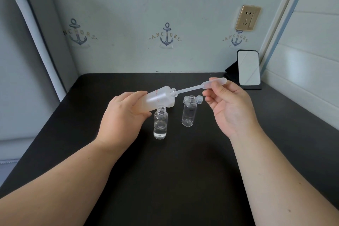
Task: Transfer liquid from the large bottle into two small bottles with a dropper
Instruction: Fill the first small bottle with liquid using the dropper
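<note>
black table (183, 180), mirror (249, 68) behind, left hand (122, 117) grips large bottle (157, 98), right hand (231, 104) pinches dropper (192, 88)

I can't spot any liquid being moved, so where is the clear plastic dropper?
In the head view, the clear plastic dropper is right of centre, its bulb pinched by the right hand, its tip inside the frosted large bottle.

The left hand (124, 113) grips the tilted large bottle (159, 98) above the desk (165, 180). The right hand (229, 104) pinches the dropper (205, 85) by its bulb, its stem entering the bottle's neck. Two open small bottles (160, 124) (189, 111) stand upright below; the nearer holds some clear liquid.
</note>
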Available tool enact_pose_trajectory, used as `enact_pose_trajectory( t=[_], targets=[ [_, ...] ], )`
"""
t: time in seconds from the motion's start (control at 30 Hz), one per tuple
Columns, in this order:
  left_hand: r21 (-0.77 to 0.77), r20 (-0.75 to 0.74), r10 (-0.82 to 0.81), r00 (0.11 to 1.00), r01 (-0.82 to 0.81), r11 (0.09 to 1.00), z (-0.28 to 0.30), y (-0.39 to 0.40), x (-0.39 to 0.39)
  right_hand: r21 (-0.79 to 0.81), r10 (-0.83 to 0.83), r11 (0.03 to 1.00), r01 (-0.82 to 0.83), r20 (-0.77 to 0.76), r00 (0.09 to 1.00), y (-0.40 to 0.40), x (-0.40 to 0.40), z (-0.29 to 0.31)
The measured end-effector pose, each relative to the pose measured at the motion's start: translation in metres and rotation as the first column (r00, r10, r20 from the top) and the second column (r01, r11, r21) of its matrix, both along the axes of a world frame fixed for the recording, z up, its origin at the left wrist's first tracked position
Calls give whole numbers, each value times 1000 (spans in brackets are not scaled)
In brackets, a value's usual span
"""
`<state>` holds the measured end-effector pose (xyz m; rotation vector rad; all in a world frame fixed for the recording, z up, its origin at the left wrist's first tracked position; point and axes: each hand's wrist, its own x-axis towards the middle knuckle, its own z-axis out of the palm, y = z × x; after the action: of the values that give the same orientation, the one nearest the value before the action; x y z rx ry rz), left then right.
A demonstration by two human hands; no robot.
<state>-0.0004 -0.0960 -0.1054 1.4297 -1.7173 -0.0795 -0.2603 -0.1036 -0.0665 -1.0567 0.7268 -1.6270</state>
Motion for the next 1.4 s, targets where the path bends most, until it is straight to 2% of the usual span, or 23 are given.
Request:
enact_pose_trajectory(
  t=[0.5, 0.87, 1.23, 1.4],
  targets=[
    [29, -67, 27, 997, -25, 999, 0, -1, 2, 52, -51, 998, 40, 240, 969, -5, -17, 1],
    [77, -144, 33, 989, -22, 997, 3, 1, 4, 132, -142, 987, 94, 434, 890, -4, -24, 4],
    [143, -297, 24, 955, 19, 990, 2, -1, 4, 132, -149, 986, 99, 457, 877, -6, -24, 4],
    [160, -315, 49, 948, 2, 987, 3, -1, 0, 139, -149, 986, 97, 439, 886, -5, -24, 5]
  ],
)
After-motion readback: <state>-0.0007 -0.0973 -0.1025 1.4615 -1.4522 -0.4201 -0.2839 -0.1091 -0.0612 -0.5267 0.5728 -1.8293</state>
